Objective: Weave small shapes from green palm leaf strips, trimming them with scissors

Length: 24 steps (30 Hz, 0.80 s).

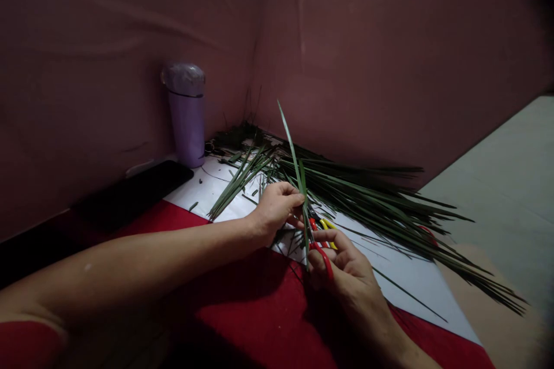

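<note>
My left hand [277, 207] is closed in a pinch on a long green leaf strip [293, 153] that stands upright, its tip pointing up toward the wall. My right hand [346, 268] grips red-handled scissors [322, 253] just below and right of the left hand, blades at the base of the strip. Yellow-handled scissors [328, 225] lie just behind it. A large bundle of long green leaves [389, 207] lies on white paper [411, 277] behind both hands, fanning out to the right.
A purple lidded tumbler [187, 112] stands at the wall on the left. A dark flat object [134, 187] lies in front of it. Red cloth [259, 311] covers the near surface. Leaf scraps litter the paper near the corner. Pale floor [511, 184] shows at the right.
</note>
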Tool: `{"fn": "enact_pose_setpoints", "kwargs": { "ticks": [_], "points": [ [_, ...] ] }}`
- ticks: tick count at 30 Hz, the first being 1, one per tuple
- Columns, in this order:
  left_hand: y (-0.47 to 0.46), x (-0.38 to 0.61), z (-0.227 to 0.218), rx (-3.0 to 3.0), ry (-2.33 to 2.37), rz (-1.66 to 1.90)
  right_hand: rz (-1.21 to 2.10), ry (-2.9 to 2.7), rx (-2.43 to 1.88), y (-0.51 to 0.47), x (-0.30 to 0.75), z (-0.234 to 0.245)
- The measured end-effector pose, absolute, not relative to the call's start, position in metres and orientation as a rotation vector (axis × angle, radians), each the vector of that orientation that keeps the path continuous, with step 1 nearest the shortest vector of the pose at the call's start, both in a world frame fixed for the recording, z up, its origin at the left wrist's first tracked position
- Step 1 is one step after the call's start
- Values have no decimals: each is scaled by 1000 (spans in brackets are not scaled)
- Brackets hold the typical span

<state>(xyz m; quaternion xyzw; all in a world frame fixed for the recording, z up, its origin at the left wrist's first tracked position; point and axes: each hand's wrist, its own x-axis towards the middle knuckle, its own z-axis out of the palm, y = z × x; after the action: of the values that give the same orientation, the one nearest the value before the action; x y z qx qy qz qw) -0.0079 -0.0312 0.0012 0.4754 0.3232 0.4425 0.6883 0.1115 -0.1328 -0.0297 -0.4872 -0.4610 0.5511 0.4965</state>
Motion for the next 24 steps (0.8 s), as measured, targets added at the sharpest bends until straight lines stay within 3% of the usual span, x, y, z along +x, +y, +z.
{"fn": "enact_pose_setpoints", "kwargs": {
  "ticks": [24],
  "points": [
    [-24, -13, 6, 1047, 720, 1069, 1302, -1115, -1216, -135, 103, -19]
  ]
}}
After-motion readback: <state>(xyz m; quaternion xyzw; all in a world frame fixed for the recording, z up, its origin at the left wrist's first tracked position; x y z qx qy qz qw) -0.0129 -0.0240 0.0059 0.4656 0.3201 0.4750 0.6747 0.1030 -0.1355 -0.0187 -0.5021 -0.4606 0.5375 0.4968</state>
